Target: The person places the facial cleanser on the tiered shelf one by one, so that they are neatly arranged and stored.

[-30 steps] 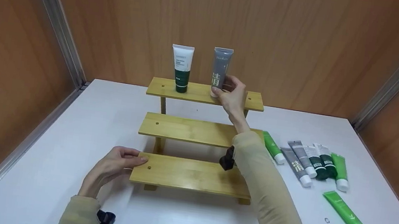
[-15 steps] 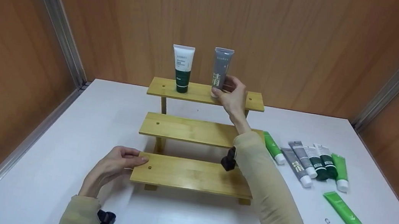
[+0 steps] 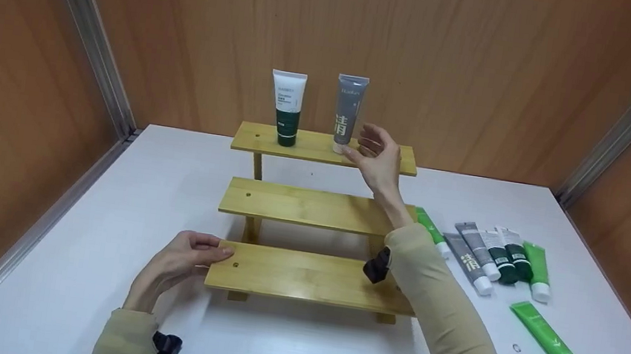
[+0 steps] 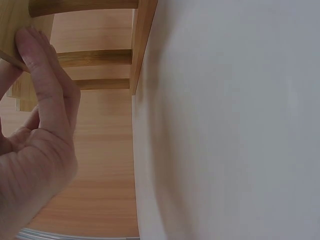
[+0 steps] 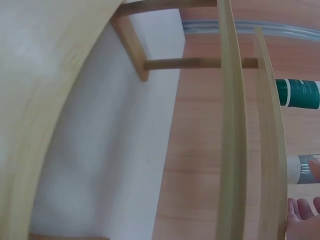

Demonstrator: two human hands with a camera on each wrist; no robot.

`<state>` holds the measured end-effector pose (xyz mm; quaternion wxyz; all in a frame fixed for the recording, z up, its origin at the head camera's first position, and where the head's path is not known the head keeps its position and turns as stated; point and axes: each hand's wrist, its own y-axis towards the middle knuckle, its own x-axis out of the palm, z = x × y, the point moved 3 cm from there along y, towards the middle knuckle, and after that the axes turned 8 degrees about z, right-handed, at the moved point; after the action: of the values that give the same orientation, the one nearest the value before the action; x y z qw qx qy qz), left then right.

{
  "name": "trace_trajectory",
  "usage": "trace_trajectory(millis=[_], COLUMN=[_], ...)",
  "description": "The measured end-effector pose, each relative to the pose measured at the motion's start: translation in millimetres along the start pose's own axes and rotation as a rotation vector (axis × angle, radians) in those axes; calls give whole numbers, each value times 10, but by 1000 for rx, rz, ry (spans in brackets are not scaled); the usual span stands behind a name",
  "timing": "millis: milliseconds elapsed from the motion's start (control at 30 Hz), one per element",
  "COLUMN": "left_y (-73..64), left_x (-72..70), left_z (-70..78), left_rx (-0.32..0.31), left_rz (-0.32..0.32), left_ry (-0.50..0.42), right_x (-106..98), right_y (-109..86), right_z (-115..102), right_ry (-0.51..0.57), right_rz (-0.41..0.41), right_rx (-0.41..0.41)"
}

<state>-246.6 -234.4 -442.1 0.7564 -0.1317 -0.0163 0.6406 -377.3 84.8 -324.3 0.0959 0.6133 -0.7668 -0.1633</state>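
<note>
The grey tube (image 3: 349,105) stands on the top shelf (image 3: 313,147). The right hand (image 3: 381,162) has loose, spread fingers; the left hand (image 3: 182,263) pinches the bottom shelf (image 3: 308,276). This looks like the letting-go step, so backing away gently should come next

The three-tier stand (image 3: 308,276) looks to me like bamboo, smooth with a soft varnished gloss. At twelve o'clock, the grey squeeze tube (image 3: 349,103) and white-and-green squeeze tube (image 3: 287,100) seem smooth plastic. The white counter (image 3: 292,351) has a sheen, the sleeve (image 3: 449,316) is matt cloth, the ten-o'clock rail (image 3: 90,25) dull metal.
</note>
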Motion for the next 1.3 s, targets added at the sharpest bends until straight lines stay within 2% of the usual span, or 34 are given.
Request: trace_trajectory(millis=[300, 467, 633, 900, 1100, 1300], left_y=[4, 13, 8, -10, -1, -7], left_x=[0, 5, 3, -2, 1, -4], left_z=[-2, 1, 4, 4, -3, 9], left_rx=[-14, -21, -15, -7, -21, -19], left_rz=[15, 26, 18, -6, 13, 13], left_ry=[11, 11, 10, -23, 2, 11], right_x=[-408, -728, -1070, -1535, -1803, -2034], right_y=[-170, -282, -381, -532, -617, -645], right_z=[22, 75, 131, 246, 455, 765], right_ry=[80, 13, -43, -132, -180, -306], right_rz=[-67, -98, -79, -89, -124, -228], right_rx=[-14, -43, -60, 1, 36, 84])
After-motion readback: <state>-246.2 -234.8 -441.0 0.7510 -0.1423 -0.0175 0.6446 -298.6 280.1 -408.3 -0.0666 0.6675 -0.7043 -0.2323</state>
